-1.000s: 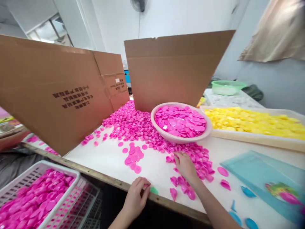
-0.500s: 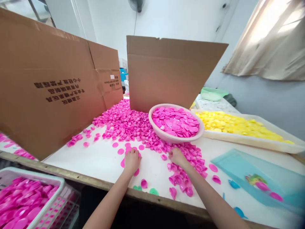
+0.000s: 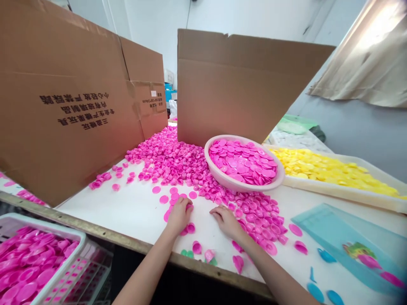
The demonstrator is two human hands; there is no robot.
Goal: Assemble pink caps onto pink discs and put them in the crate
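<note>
My left hand (image 3: 179,215) is closed, its fingers curled round a small pink plastic piece (image 3: 190,206) that shows only at the fingertips. Flat pink discs (image 3: 164,199) lie just beyond it, and a pink cup (image 3: 190,228) stands close to its wrist. Over the white tabletop to its right, my right hand (image 3: 225,219) has its fingers stretched out, with nothing visible in them. Beside that hand spreads a heap of small pink plastic cups (image 3: 259,216). A pale pink piece (image 3: 209,255) rests near the table's front edge by green pieces (image 3: 187,253).
A pink basin (image 3: 219,176) full of pink discs stands behind the hands. Two large cardboard sheets or boxes (image 3: 79,97) rise at the back and left. On the right are a tray (image 3: 318,186) of yellow pieces, a clear blue bag (image 3: 337,233) and blue pieces (image 3: 326,255). A white basket (image 3: 71,258) sits lower left.
My right hand has left the cup heap and come left toward my left hand, its fingers straightening. A pale pink piece now lies by the green ones. The view has shifted slightly.
</note>
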